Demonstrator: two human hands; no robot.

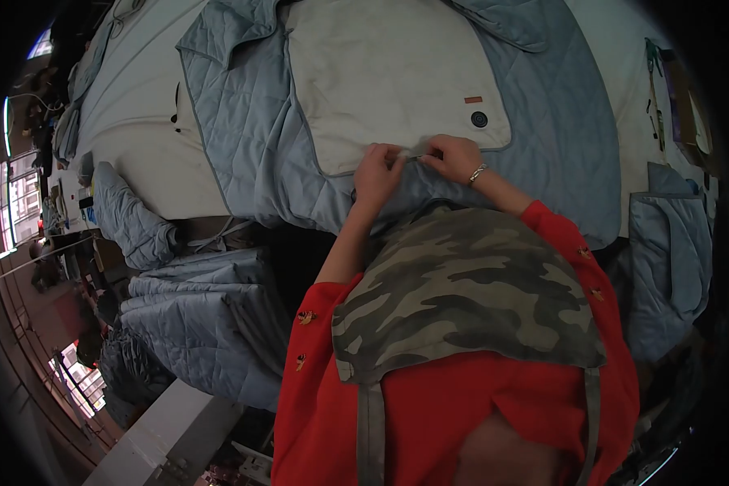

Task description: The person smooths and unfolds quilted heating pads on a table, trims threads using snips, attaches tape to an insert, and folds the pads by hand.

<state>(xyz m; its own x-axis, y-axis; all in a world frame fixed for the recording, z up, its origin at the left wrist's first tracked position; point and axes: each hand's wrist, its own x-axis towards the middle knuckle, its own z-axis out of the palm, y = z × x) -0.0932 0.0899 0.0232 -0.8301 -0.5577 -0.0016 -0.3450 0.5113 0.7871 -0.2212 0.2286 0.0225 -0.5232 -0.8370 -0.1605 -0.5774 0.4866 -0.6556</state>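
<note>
Blue-grey quilted fabric [559,121] lies spread before me, with the cream panel [389,81] on top of it and the panel's near edging [414,157] between my hands. I record my left hand [377,174] and right hand [455,158] each closed to a fingertip pinch at that edging, near each other; whether a loose thread is also gripped, I cannot tell. In my judgement, close fingertip work on this edge is in hand, and the next move calls for light, even tension without puckering.
</note>
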